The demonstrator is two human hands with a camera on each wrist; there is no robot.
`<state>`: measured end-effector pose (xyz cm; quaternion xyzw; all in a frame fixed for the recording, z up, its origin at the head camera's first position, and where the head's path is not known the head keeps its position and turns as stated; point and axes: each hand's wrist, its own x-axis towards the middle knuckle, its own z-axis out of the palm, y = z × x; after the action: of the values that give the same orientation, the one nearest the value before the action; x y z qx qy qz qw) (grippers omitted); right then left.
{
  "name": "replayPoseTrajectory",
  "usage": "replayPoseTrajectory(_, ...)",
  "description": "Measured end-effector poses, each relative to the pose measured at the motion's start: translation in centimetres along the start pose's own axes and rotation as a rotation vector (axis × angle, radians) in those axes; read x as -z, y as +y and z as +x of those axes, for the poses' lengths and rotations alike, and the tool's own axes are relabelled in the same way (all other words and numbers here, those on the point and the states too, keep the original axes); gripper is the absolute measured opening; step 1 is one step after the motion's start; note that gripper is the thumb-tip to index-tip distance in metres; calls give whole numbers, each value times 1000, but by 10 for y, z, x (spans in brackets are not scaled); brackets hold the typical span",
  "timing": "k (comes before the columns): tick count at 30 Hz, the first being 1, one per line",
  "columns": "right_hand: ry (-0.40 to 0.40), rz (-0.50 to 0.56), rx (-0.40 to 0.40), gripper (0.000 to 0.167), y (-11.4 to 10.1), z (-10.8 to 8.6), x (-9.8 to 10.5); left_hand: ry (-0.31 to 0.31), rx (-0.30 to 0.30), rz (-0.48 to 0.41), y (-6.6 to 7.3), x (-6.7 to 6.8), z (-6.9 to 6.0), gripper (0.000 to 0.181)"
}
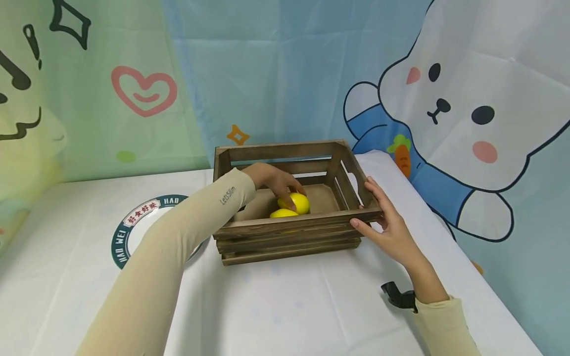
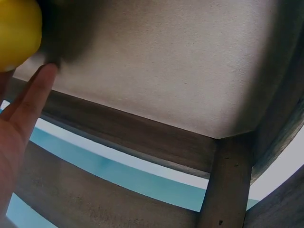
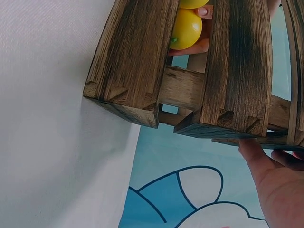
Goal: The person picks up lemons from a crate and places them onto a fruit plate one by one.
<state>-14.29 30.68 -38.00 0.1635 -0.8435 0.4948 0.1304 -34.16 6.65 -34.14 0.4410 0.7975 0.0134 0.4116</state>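
A slatted brown wooden crate (image 1: pixel 285 227) (image 3: pixel 240 61) holds two yellow lemons (image 1: pixel 301 203) (image 1: pixel 283 213). Reaching in from above, my left hand (image 1: pixel 277 180) (image 2: pixel 19 128) curls its fingers and thumb around the farther lemon (image 2: pixel 18 33). Through the slats, the right wrist view shows a lemon (image 3: pixel 186 29) with fingers beside it. My right hand (image 1: pixel 394 232) (image 3: pixel 278 190) grips the crate's right end near the front corner, thumb at the front and fingers at the rim. The fingers' far side is partly hidden.
A round plate (image 1: pixel 121 242) with a dark green patterned rim lies left of the crate, partly behind my left sleeve. A white cloth (image 1: pixel 276 306) covers the table. A cartoon-printed backdrop (image 1: pixel 285 74) hangs behind it and to the right.
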Motion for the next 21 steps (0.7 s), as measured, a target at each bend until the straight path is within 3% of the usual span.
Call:
replayPoseTrajectory(5,-2,1,-4,83,0,0,-1,25,-7,33,0,-1,1,65)
replayPoseTrajectory(16,-3,0,0,83,-1,1,0,56,-35,-88,0,3,-2,61)
replayPoseTrajectory(21,-4,11,3,83,0,1,0,55,-43,-104,-1,3,-3,62)
